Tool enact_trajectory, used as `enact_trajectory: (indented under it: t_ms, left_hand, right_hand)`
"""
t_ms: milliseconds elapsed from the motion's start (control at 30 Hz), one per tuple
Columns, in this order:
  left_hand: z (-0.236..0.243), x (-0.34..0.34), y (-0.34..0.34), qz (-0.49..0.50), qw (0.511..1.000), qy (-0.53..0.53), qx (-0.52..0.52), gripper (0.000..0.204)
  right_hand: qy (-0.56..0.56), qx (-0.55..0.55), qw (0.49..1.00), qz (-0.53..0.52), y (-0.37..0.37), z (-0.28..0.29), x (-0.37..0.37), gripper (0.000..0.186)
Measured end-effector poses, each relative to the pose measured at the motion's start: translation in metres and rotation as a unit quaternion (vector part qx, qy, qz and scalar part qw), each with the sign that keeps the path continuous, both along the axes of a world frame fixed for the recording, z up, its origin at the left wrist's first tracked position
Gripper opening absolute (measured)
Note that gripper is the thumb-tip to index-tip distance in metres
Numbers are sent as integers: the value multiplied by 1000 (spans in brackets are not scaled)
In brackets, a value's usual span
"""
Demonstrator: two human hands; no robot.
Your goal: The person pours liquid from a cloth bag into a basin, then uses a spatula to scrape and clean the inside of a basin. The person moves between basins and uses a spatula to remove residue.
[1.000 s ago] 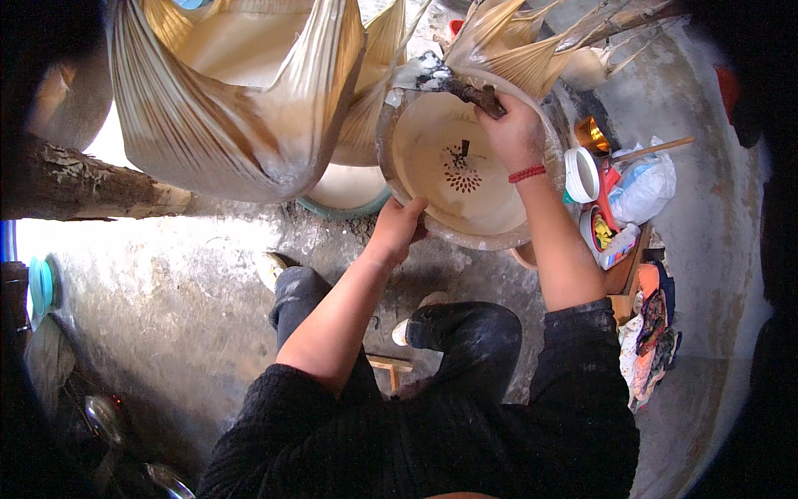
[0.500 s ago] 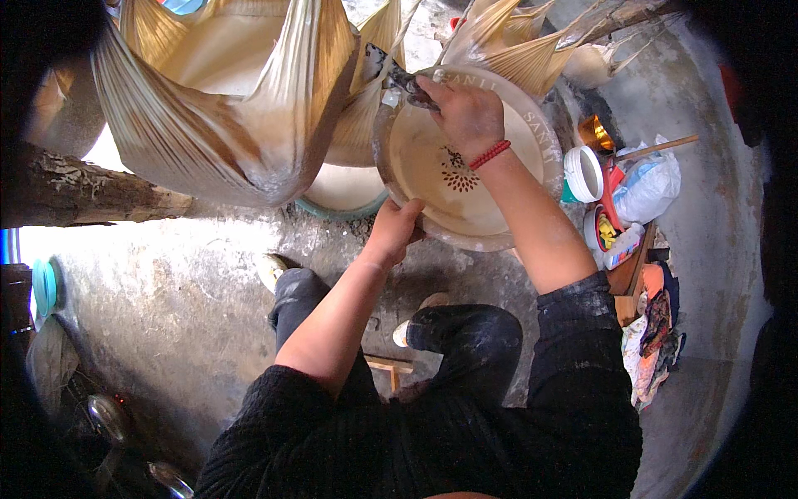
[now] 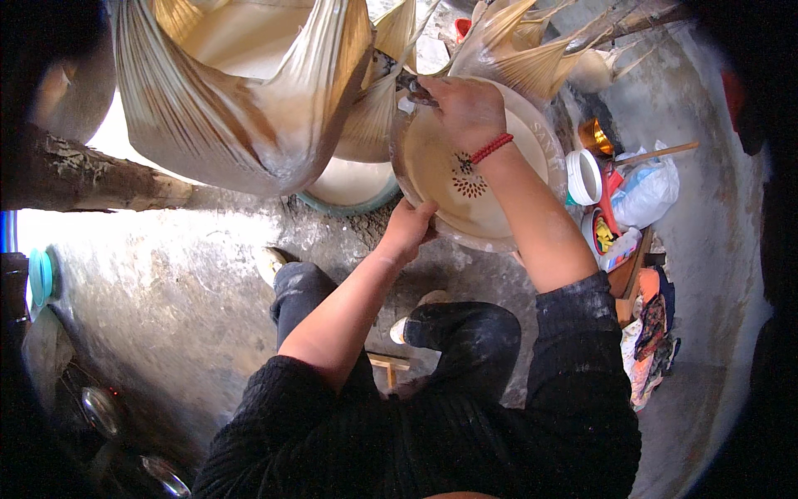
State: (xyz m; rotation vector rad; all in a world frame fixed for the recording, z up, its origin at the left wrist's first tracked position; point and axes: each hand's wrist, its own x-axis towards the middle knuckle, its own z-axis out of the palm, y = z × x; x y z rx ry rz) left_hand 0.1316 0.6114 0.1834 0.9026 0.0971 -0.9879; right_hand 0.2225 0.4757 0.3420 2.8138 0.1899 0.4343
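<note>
I hold a round cream plastic basin (image 3: 532,150) with a red flower mark in its middle, tilted toward me. My left hand (image 3: 407,229) grips its lower left rim. My right hand (image 3: 461,104), with a red bead bracelet on the wrist, is closed on a dark scrap at the basin's upper left rim, next to a hanging wet cloth. A big cream cloth (image 3: 233,91) sags like a sling at the upper left, with pale liquid in it. Under it stands a bowl with a green rim (image 3: 349,195).
A rough log (image 3: 83,179) lies at the left. At the right sit a white cup (image 3: 584,176), a plastic bag (image 3: 648,191), a wooden stick (image 3: 661,152), coloured packets and rags. Metal vessels (image 3: 100,412) stand at lower left. My knees and shoes are below on the concrete floor.
My right hand slid leftward along the basin's top rim, from the right side to the upper left. The basin tilted a little; my left hand kept its grip.
</note>
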Motion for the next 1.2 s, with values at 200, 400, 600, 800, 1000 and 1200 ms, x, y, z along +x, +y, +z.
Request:
enact_trajectory:
  t_ms: [200,400,600,800,1000,1200]
  left_hand:
    - [-5,-6,-2,2,1000,4,1,40]
    - [-18,-14,-1,-23,999,30,14,34]
    - [-26,-18,6,-43,998,40,26,33]
    - [-19,-23,22,-53,996,37,56,33]
    - [-20,-25,39,-58,995,57,52,34]
    - [-24,-15,50,-60,996,54,49,34]
  right_hand:
    - [12,-45,999,17,-14,-1,-12,42]
    - [32,-82,996,23,-32,-9,-5,47]
    - [51,-108,993,-12,-43,-24,-10,49]
    - [-12,-50,996,68,-49,-36,-27,45]
    - [-31,-62,992,102,-49,-45,-27,48]
    - [-6,-21,985,172,-32,-45,-37,50]
